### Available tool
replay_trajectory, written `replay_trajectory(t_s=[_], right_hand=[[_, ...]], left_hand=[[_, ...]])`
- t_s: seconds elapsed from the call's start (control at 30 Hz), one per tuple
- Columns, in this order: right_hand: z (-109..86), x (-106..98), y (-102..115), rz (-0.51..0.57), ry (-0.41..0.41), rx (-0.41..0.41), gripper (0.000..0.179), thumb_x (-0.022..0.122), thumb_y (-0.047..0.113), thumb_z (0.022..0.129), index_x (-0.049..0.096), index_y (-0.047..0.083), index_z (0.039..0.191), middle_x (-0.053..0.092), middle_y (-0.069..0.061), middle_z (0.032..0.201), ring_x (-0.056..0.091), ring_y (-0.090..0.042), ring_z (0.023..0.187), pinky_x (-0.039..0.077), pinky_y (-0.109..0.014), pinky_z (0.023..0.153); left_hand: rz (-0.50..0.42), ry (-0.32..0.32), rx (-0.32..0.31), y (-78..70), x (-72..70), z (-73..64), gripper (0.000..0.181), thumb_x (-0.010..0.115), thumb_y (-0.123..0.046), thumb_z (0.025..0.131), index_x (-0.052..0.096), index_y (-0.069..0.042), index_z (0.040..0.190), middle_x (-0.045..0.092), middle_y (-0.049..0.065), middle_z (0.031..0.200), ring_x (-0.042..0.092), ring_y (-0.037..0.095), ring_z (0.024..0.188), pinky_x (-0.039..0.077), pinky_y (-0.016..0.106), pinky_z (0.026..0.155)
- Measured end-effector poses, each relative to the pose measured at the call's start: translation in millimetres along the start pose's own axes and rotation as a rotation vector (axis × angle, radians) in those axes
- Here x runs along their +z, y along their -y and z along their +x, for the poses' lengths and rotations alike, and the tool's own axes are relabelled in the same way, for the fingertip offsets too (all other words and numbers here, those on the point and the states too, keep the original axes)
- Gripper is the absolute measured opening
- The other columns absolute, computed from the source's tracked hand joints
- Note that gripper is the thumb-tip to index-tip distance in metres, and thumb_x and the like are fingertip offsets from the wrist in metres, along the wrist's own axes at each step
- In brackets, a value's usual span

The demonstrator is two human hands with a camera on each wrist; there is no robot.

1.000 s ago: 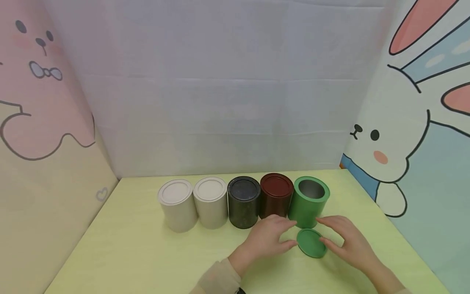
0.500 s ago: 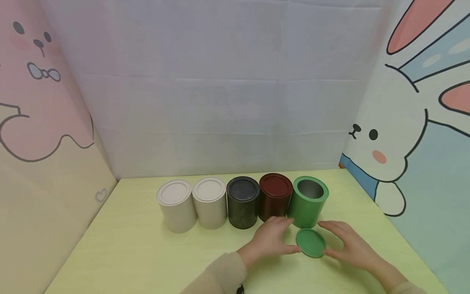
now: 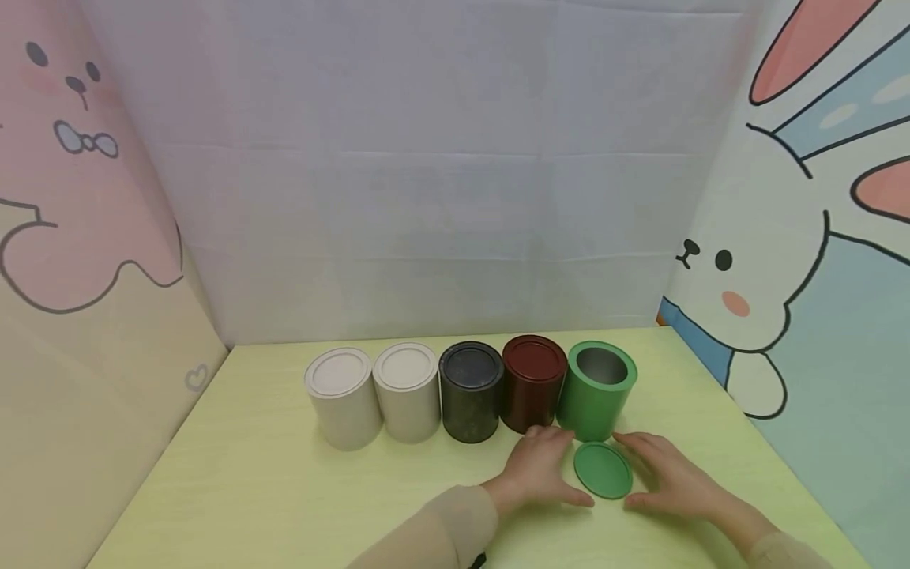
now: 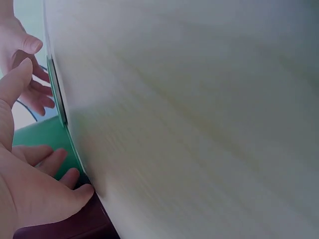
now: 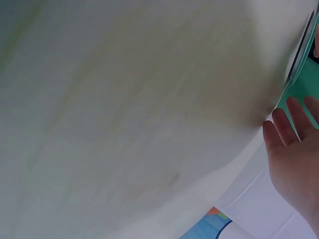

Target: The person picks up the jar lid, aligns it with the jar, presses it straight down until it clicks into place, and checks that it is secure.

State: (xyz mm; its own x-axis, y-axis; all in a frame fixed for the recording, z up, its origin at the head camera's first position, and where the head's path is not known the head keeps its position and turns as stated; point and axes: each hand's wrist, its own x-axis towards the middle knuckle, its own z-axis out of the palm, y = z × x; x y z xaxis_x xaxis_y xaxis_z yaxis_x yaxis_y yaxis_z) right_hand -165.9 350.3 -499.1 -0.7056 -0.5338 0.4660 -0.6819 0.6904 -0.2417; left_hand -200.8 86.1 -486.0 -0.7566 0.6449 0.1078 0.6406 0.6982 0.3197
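A round green lid (image 3: 603, 471) lies on the table directly in front of the open green can (image 3: 596, 407); the can's grey inside shows. To the left of the lid my left hand (image 3: 538, 468) is low over the table, fingers and thumb spread around its near side. On the other side my right hand (image 3: 671, 479) mirrors it, thumb by the lid's front edge and fingers beside the can's base. Neither hand grips anything. The left wrist view shows the lid (image 4: 58, 92) edge-on between the hands. Relaxed fingers of the right hand (image 5: 294, 149) appear in the right wrist view.
Left of the green can stand a dark red can (image 3: 535, 375), a black can (image 3: 471, 395) and two white cans (image 3: 405, 395), all lidded and in one row. Behind them rises a white cloth wall (image 3: 441, 197). A rabbit-printed panel (image 3: 761, 316) borders the yellow table (image 3: 270, 506) on the right.
My left hand has moved right, closer to the lid, and its thumb has come lower. The right thumb has shifted toward the lid's front edge. Lid and cans stay in place.
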Motion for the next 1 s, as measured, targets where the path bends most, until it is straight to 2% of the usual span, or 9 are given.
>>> replay_trajectory(t_s=[0.23,0.47,0.57,0.67,0.8,1.0], right_hand=[[0.4,2.9,-3.6,0.0,0.002,-0.03,0.088,0.091,0.047,0.062,0.059,-0.003,0.127,0.061,-0.011,0.119,0.052,-0.022,0.109,0.024,-0.009,0.099],[1.3,6.1,-2.8,-0.01,-0.003,-0.016,0.087,0.093,0.043,0.058,0.061,0.0,0.126,0.062,-0.009,0.117,0.051,-0.022,0.106,0.03,-0.013,0.096],[1.2,7.5,-2.7,-0.011,-0.008,-0.013,0.086,0.094,0.04,0.057,0.062,0.0,0.125,0.062,-0.009,0.116,0.051,-0.021,0.106,0.03,-0.012,0.095],[1.3,8.6,-2.9,-0.006,-0.011,-0.012,0.085,0.094,0.039,0.057,0.062,0.0,0.125,0.061,-0.008,0.116,0.051,-0.02,0.106,0.031,-0.012,0.095],[1.8,10.2,-3.5,-0.004,-0.011,-0.009,0.084,0.095,0.038,0.057,0.062,0.001,0.125,0.061,-0.007,0.116,0.052,-0.019,0.105,0.032,-0.012,0.094],[2.5,11.1,-2.2,-0.014,-0.012,0.0,0.082,0.095,0.036,0.057,0.064,0.001,0.124,0.062,-0.006,0.114,0.054,-0.02,0.104,0.032,-0.01,0.095]], left_hand=[[-0.05,-0.005,-0.015,-5.6,-0.7,3.2,0.087,0.083,-0.061,0.069,0.059,-0.014,0.138,0.06,-0.007,0.132,0.051,0.008,0.123,0.038,0.022,0.102],[-0.058,-0.047,-0.112,-12.3,-0.6,5.4,0.075,0.087,-0.055,0.067,0.066,-0.022,0.131,0.064,-0.012,0.123,0.052,0.007,0.114,0.041,0.022,0.094],[-0.078,-0.064,-0.135,-12.5,2.1,5.9,0.072,0.089,-0.051,0.066,0.067,-0.023,0.129,0.064,-0.014,0.12,0.052,0.008,0.112,0.042,0.022,0.092],[-0.083,-0.077,-0.14,-11.7,5.5,5.9,0.07,0.091,-0.048,0.065,0.068,-0.025,0.127,0.064,-0.016,0.119,0.052,0.007,0.112,0.042,0.021,0.092],[-0.099,-0.105,-0.117,-9.8,9.3,6.7,0.067,0.093,-0.042,0.064,0.07,-0.025,0.124,0.066,-0.017,0.116,0.054,0.006,0.11,0.042,0.019,0.091],[-0.172,-0.121,-0.099,-8.4,12.1,8.5,0.063,0.095,-0.034,0.063,0.072,-0.023,0.121,0.067,-0.015,0.111,0.056,0.006,0.105,0.043,0.016,0.089]])
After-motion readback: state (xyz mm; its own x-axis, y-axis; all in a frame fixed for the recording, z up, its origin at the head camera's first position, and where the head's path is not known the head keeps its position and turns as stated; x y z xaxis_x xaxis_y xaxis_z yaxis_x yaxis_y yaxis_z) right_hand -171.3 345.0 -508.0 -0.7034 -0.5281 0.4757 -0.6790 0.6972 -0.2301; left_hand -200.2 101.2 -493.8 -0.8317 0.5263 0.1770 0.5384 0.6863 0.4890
